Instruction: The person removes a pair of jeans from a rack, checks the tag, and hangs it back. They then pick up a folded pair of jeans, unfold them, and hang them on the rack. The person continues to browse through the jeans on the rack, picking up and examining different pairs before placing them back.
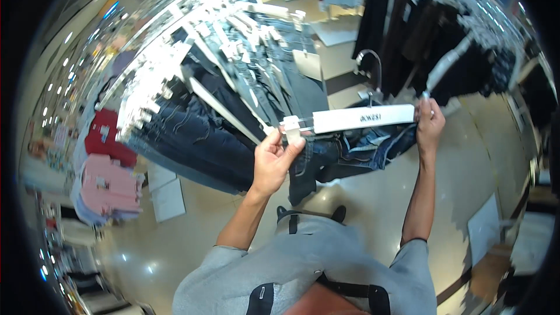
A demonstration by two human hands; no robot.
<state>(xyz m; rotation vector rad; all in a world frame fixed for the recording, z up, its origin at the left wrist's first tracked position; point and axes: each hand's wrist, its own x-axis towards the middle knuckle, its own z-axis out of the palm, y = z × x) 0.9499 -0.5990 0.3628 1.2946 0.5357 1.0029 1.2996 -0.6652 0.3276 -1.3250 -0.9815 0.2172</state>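
In front of me a white clip hanger (345, 120) is held level, its metal hook (379, 68) curving up from the middle. Its front bears writing. My left hand (274, 164) pinches the white clip (291, 127) at the left end between thumb and fingers. At the other end, my right hand (430, 124) grips the hanger or its clip; the fingers hide which. Dark blue jeans (321, 157) hang below the hanger, with the waistband sagging between my hands.
A rack of jeans on white hangers (205, 127) stands close on the left. Dark trousers (407, 30) hang at the back right. Pink (105, 183) and red shirts (109, 138) hang at far left. White boards (169, 199) lie low near the tiled floor (210, 232).
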